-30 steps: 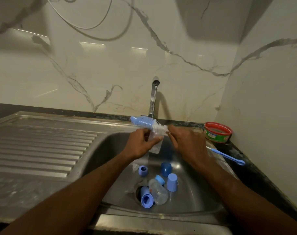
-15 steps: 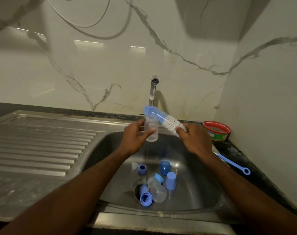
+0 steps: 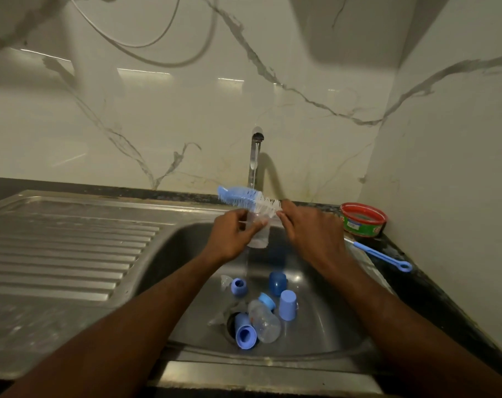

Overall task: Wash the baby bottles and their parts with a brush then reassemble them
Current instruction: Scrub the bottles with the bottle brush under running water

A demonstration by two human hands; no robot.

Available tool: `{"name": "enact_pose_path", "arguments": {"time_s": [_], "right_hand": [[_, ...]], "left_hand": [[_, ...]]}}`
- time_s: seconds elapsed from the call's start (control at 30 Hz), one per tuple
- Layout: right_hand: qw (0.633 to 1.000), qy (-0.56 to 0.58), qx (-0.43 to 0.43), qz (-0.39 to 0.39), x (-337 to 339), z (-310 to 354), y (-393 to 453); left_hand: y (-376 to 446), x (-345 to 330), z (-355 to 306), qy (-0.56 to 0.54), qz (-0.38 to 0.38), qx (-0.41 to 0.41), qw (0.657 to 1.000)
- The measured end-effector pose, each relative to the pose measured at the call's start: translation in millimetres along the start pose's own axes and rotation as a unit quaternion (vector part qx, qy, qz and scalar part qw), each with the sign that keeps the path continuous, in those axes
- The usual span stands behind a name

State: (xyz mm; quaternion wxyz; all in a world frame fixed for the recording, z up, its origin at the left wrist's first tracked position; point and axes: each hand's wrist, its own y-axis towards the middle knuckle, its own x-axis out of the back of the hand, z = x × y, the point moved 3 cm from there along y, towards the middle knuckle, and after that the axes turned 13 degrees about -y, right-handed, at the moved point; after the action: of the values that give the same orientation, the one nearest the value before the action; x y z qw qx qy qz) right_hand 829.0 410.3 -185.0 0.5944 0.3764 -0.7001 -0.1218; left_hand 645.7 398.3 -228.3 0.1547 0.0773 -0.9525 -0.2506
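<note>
My left hand grips a clear baby bottle upright over the sink, under the tap. My right hand holds the bottle brush, whose blue and white bristles lie across the bottle's mouth, pointing left. Its blue handle end sticks out over the right counter. In the sink basin lie a second clear bottle by the drain, several blue caps and collars, and a clear teat.
The tap stands at the back of the sink with a thin stream falling below the bottle. A ribbed steel drainboard lies to the left. A red and green tub sits in the right corner against the marble wall.
The bottle and brush dropped a little. The brush head went from slanted above the bottle to lying nearly level across its mouth.
</note>
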Motion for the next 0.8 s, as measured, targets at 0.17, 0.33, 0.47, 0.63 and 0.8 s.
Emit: {"name": "enact_pose_path", "arguments": {"time_s": [0.17, 0.33, 0.47, 0.63, 0.8], "right_hand": [[1.000, 0.011, -0.013, 0.018, -3.5, -21.2, -8.4], [0.997, -0.041, -0.062, 0.018, -5.9, -27.4, -5.8], [0.993, -0.069, -0.068, 0.067, -10.4, -33.1, -8.8], [0.990, -0.052, -0.062, 0.116, -10.8, -38.4, -11.1], [0.988, -0.044, -0.074, 0.131, -9.6, -42.8, -12.5]], "left_hand": [[-4.1, 17.9, 9.7, -0.066, -0.020, 0.079, 0.994], [-8.1, 4.0, 10.8, 0.167, 0.082, 0.051, 0.981], [-12.1, -4.6, 14.8, 0.503, 0.192, 0.015, 0.842], [-6.7, -14.2, 7.4, 0.581, 0.218, -0.036, 0.784], [-3.2, -15.9, 6.5, 0.564, 0.217, -0.069, 0.794]]}}
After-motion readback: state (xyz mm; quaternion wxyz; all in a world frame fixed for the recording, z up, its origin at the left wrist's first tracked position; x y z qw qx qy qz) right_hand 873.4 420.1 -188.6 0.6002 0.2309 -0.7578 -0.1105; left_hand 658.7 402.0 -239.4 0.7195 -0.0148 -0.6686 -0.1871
